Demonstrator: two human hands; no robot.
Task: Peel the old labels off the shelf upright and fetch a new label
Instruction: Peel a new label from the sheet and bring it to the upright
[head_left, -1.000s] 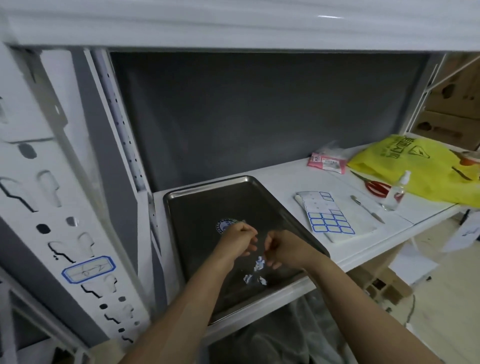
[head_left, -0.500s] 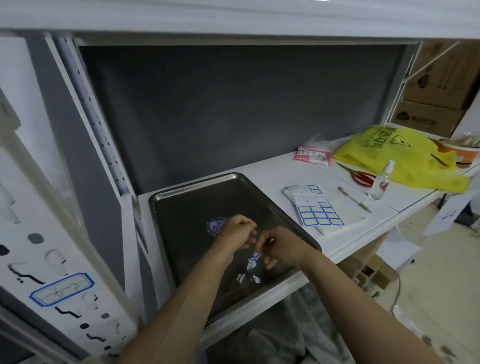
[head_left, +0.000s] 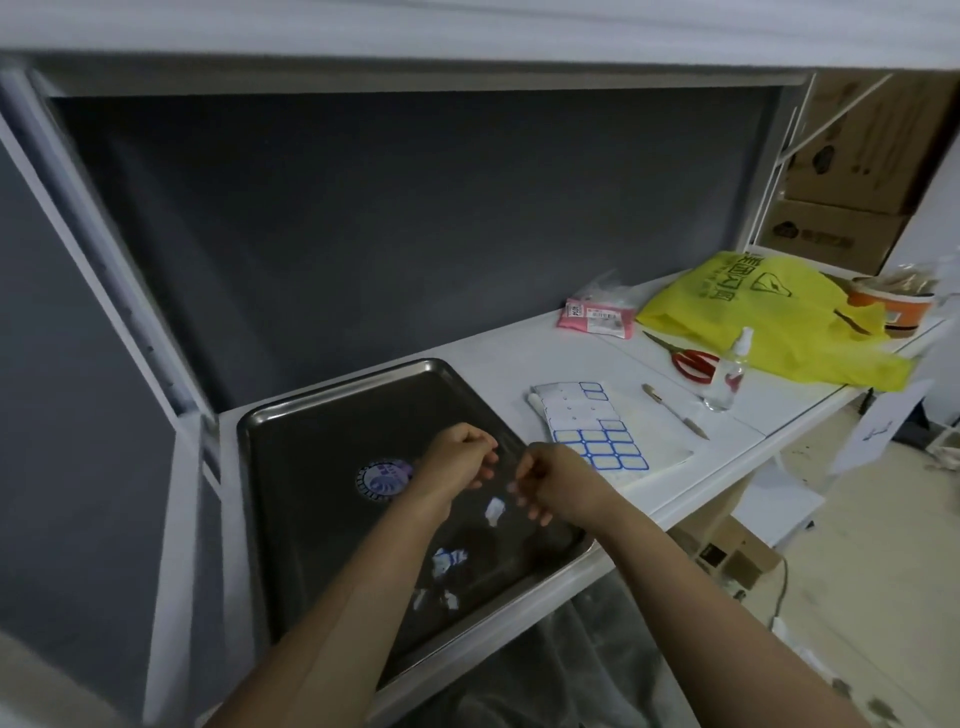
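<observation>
Head view: both hands hover over the metal tray (head_left: 322, 410) at the lower centre of the frame. The left hand (head_left: 457, 460) and right hand (head_left: 556, 483) face each other, just apart, fingers curled inward; whether either pinches a scrap cannot be told. Torn label scraps (head_left: 447, 561) lie on the tray floor under the forearms. The sheet of new labels (head_left: 597, 436) lies flat on the white shelf (head_left: 493, 353), just right of the tray. The shelf upright (head_left: 176, 519) stands at the left. Scissors (head_left: 693, 359) and 1 yellow bag (head_left: 769, 312) sit at the right.
</observation>
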